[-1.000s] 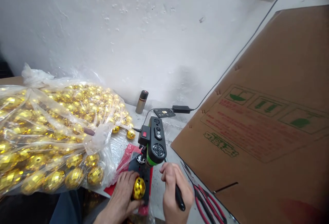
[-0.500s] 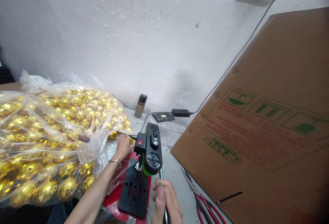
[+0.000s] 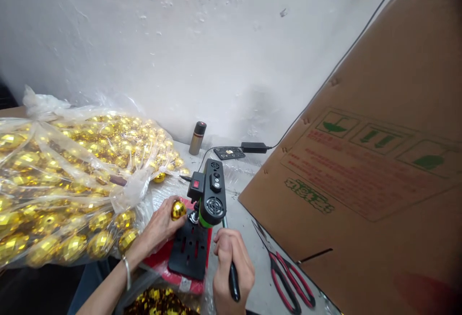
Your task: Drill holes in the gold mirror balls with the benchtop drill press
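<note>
The carton (image 3: pixel 361 88) leans in along the right side of the bench (image 3: pixel 260 271), so work looks best done well inside that side. The bag (image 3: pixel 83 149) of gold balls fills the left end; its loose plastic could snag a wrist, and the left arm seems better carried a little above it.

Between them stands the device (image 3: pixel 214 187), its plate (image 3: pixel 189 250) reaching towards the near edge over a red sheet (image 3: pixel 159 257). The plate lies bare, and lining things up by its slots looks easier than judging by eye from above, since the head of the device overhangs its far end. The scissors (image 3: pixel 285 276) lie near the right side, points towards the far edge; the right elbow wants room there.

The left hand (image 3: pixel 157 228) pinches one ball (image 3: pixel 178 210) between thumb and fingers, just beside the plate's far left corner. A light, even pinch at the sides should suit it: its faceted shell looks smooth enough to slip or roll under uneven pressure. The right hand (image 3: pixel 225 262) is curled round the rod (image 3: pixel 234 283), knuckles closed; a firm grip and slow, steady pressure seem wise. Whether the rod joins the device, I cannot tell.
</note>
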Demonstrator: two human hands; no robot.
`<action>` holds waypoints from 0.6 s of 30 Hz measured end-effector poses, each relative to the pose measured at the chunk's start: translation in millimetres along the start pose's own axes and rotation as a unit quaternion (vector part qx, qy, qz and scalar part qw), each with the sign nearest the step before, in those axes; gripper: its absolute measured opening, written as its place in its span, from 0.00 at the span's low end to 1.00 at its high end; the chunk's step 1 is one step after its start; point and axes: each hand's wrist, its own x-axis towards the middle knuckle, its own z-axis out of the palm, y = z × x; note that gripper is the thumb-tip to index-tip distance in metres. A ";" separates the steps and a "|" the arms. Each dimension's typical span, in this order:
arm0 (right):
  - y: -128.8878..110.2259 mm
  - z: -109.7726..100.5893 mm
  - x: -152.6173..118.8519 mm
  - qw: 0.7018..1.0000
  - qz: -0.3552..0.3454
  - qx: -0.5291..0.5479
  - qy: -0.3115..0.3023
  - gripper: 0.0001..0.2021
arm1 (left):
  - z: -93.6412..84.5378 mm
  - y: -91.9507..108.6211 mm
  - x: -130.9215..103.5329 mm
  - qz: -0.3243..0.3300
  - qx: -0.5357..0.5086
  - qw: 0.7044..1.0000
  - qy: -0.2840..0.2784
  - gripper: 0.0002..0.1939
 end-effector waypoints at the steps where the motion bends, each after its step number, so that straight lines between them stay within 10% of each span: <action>1: -0.7 -1.0 2.0 1.000 -0.003 -0.004 -0.002 0.15 | -0.6 0.5 -11.1 0.008 -0.009 1.000 -0.006 0.21; 18: -5.4 -4.4 3.9 1.000 0.003 -0.025 -0.013 0.13 | 30.7 0.3 -44.3 0.074 0.033 0.990 -0.113 0.26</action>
